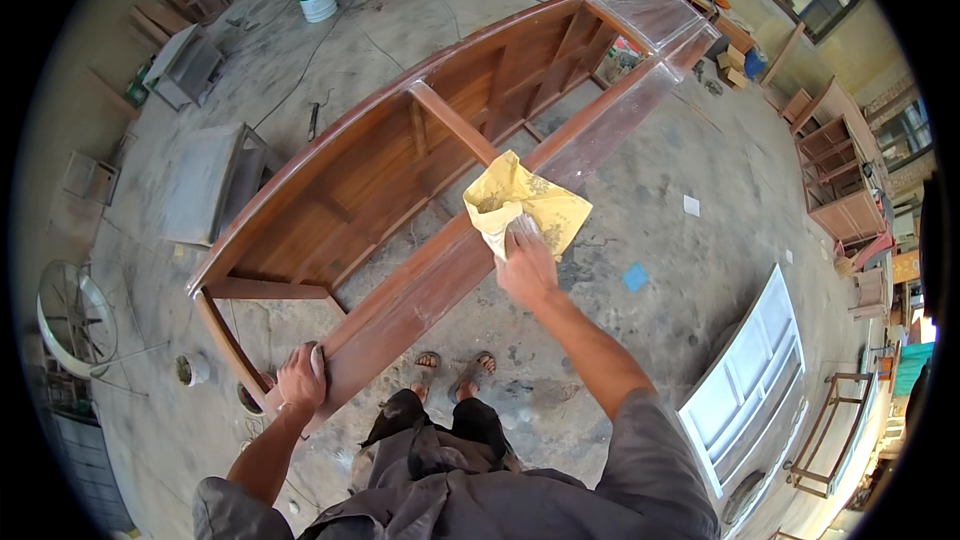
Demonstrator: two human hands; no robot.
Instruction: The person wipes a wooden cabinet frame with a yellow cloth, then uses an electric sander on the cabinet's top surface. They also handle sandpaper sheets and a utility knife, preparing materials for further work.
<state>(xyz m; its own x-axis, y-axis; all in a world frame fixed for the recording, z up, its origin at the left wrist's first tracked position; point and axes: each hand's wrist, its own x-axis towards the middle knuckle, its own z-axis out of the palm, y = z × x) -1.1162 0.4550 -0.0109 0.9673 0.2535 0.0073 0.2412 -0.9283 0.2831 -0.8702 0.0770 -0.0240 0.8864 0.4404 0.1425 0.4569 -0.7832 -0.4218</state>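
A large reddish-brown wooden furniture frame, open in the middle with a curved far side, stretches from lower left to upper right before me. Whitish dust marks its near board. My right hand is closed on a creased yellow sheet of sandpaper. The sheet lies over the near rail where a crossbar meets it, and its folds hide part of my fingers. My left hand is wrapped over the near left end of the frame, gripping its edge; some fingertips are hidden.
To the right, a white panelled door-like piece stands on the concrete floor. A grey cabinet is beyond the frame at left, and a white-and-green bucket is farther back. Brown shelving lines the right wall. A blue square lies on the floor.
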